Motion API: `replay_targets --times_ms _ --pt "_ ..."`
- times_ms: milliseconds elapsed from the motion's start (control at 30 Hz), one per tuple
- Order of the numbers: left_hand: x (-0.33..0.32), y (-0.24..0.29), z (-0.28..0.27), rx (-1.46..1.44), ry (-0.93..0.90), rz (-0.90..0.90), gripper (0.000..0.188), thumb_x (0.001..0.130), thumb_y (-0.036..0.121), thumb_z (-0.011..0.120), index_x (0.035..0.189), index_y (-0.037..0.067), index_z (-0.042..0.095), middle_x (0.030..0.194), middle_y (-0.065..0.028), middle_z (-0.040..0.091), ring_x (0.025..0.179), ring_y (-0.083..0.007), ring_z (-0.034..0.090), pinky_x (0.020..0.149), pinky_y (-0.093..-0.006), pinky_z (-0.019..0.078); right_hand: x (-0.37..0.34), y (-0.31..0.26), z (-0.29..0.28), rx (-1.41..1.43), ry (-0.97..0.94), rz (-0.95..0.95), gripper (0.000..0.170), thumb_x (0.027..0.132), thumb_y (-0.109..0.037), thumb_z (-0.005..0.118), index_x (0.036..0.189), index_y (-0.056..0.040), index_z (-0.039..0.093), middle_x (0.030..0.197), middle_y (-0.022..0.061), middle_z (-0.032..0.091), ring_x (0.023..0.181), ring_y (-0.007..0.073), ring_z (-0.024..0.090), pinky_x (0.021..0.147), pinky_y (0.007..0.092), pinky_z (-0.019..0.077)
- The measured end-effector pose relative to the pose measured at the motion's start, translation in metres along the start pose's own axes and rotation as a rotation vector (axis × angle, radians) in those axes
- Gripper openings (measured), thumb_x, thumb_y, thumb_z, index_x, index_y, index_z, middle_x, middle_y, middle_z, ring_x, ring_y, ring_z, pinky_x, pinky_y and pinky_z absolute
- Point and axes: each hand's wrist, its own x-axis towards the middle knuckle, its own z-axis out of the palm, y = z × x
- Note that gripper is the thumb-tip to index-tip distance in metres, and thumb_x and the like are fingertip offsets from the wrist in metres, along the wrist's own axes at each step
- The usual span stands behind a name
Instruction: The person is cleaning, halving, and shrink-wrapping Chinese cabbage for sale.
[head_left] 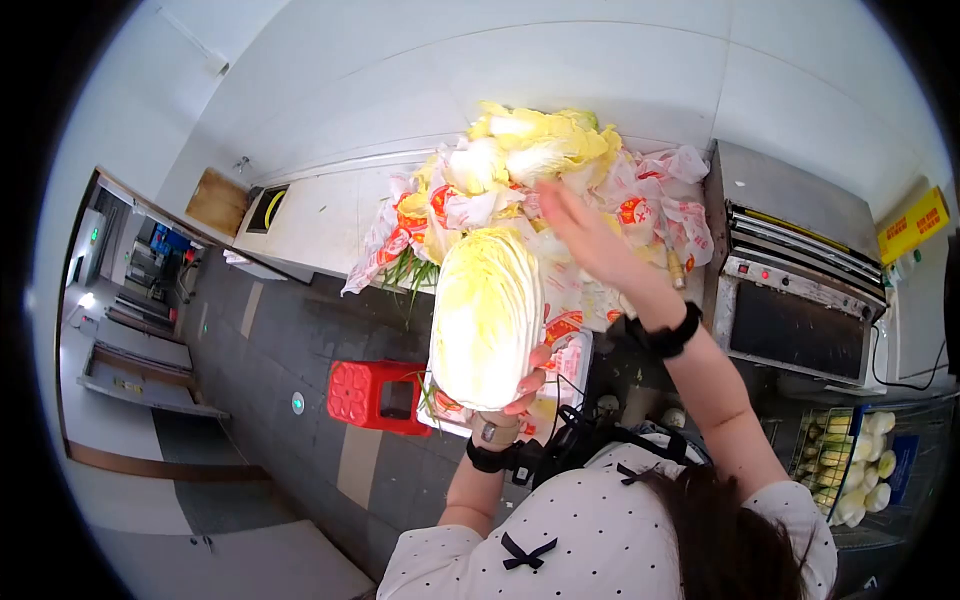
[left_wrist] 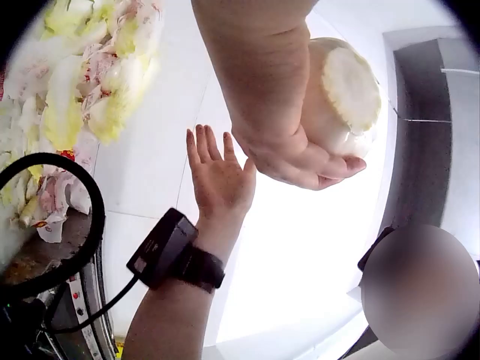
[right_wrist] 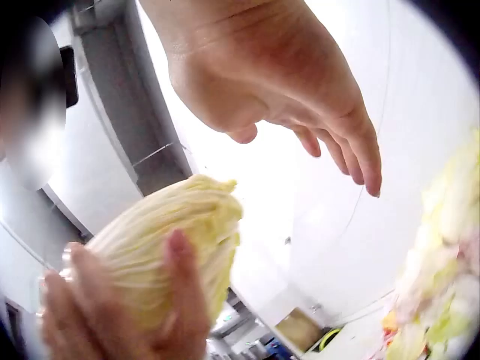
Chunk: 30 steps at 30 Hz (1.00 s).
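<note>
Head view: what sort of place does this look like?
Likely a food-preparation kitchen or produce workroom, judging by cabbage leaves heaped on the counter, a metal machine with a control panel, and several pale vegetables.

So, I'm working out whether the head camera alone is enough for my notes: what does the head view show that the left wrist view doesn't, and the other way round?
Only the head view: the red stool and green stalks at the counter's edge.
Only the left wrist view: the pale cut base of the napa cabbage.
Both: the left hand holding that cabbage, the open right hand, and the loose leaves.
</note>
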Motion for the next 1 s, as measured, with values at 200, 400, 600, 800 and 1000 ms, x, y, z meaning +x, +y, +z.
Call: replay_targets --times_ms 200,400,600,800,1000 --pt "0.009 -0.006 0.009 0.14 0.01 0.129 0.076 0.077 0.059 0.05 0.134 0.014 0.028 0.116 -0.0277 0.038 0.093 -0.0445 0.045 0.066 -0.0539 0.0484 -0.07 0.013 0.028 0.23 -0.054 0.113 0.053 0.095 -0.032 0.036 0.136 -0.002 0.022 0.137 0.0157 0.032 0.123 0.0221 0.037 0.1 0.0345 0.0305" --pt "0.026 -0.006 0.005 0.533 0.027 0.449 0.074 0.082 0.06 0.039 0.138 0.014 0.024 0.136 -0.0206 0.033 0.118 -0.0388 0.039 0.088 -0.0506 0.0421 -0.114 -0.002 0.027 0.266 -0.15 0.023 0.061 0.091 -0.016 0.046 0.138 0.0037 0.012 0.14 0.0202 0.022 0.13 0.0256 0.025 0.105 0.0349 0.0227" --pt "0.043 -0.021 0.011 1.333 0.599 0.525 0.064 0.092 0.051 0.026 0.138 0.006 0.022 0.136 -0.0138 0.036 0.124 -0.0293 0.037 0.101 -0.0442 0.0319 -0.13 -0.005 0.019 0.333 -0.01 0.094 0.075 0.086 -0.018 0.056 0.138 0.0037 0.007 0.139 0.0184 0.021 0.131 0.0254 0.022 0.105 0.0352 0.0225" --pt "0.075 -0.04 0.034 1.528 0.701 0.301 0.081 0.086 0.064 0.021 0.141 0.005 0.008 0.135 -0.0196 0.033 0.12 -0.0296 0.041 0.097 -0.0419 0.0339 -0.119 0.028 -0.013 0.884 0.178 0.337 0.066 0.085 -0.028 0.055 0.136 -0.0041 0.021 0.126 0.0128 0.044 0.118 0.0235 0.044 0.098 0.0413 0.0374" --pt "0.087 -0.052 0.047 1.917 0.644 0.271 0.076 0.089 0.059 0.024 0.14 0.005 0.01 0.124 -0.0191 0.045 0.114 -0.027 0.045 0.093 -0.0391 0.0362 -0.129 0.045 -0.037 1.053 0.086 0.156 0.074 0.083 -0.046 0.049 0.138 -0.0066 0.019 0.138 0.0103 0.034 0.125 0.0226 0.037 0.102 0.0416 0.0313"
